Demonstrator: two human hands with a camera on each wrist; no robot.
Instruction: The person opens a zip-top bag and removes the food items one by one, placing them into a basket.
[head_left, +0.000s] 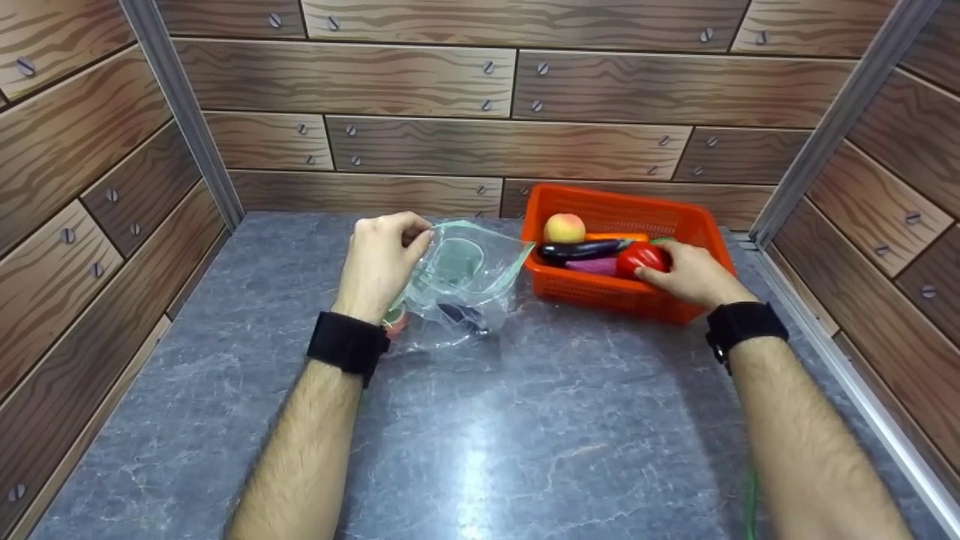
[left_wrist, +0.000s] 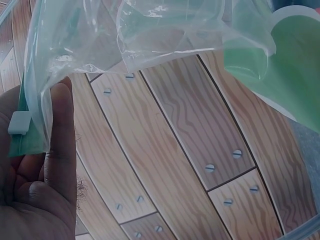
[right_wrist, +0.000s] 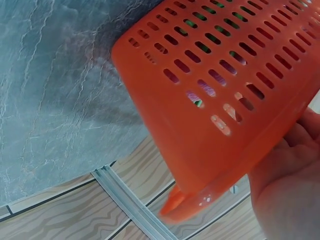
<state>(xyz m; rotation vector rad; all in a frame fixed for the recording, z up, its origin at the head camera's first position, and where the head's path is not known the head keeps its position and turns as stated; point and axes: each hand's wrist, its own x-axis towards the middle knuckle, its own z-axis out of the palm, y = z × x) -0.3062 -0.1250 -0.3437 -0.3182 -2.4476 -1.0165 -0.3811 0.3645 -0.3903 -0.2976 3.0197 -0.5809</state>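
My left hand pinches the edge of a clear zip bag at its upper left. A white slider sits on the bag's green zip strip, beside the fingers in the left wrist view. Inside the bag shows a dark, elongated item, blurred by the plastic. My right hand reaches over the near right rim of the orange basket and grips a glossy red vegetable. In the right wrist view the basket wall hides the fingertips.
A peach, an eggplant, a purple item and an orange, carrot-like item lie in the basket. A reddish round item shows by the left wrist. Wood-patterned walls enclose the grey marbled table.
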